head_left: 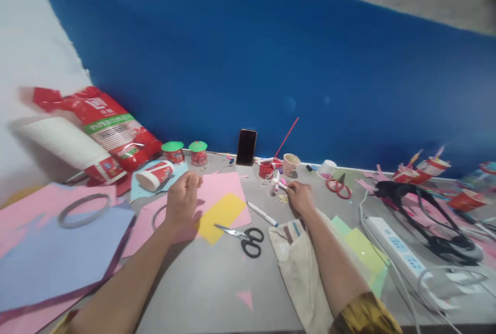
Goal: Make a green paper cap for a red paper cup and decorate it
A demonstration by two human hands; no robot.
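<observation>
My left hand (pixel 182 198) is closed in a loose fist above pink paper (pixel 222 183); whatever its fingers may hold is hidden. A yellow sheet (pixel 222 215) lies on the pink one, to the right of that hand. My right hand (pixel 301 197) reaches to the back of the table, its fingers closed on the end of a small white stick (pixel 282 185). Small white and pink pieces (pixel 274 183) lie close to its fingertips. Between the hands are a white marker (pixel 262 213) with a blue end and scissors (pixel 244 238) with black handles.
Behind stand a phone (pixel 247 148), a red pot (pixel 266 169), a patterned cup (pixel 290 164) and two green-topped cups (pixel 198 153). A cloth pouch (pixel 298 267) lies under my right forearm. Rightward are red-handled scissors (pixel 338 187) and a power strip (pixel 403 254); leftward, stacked paper cups (pixel 73 148).
</observation>
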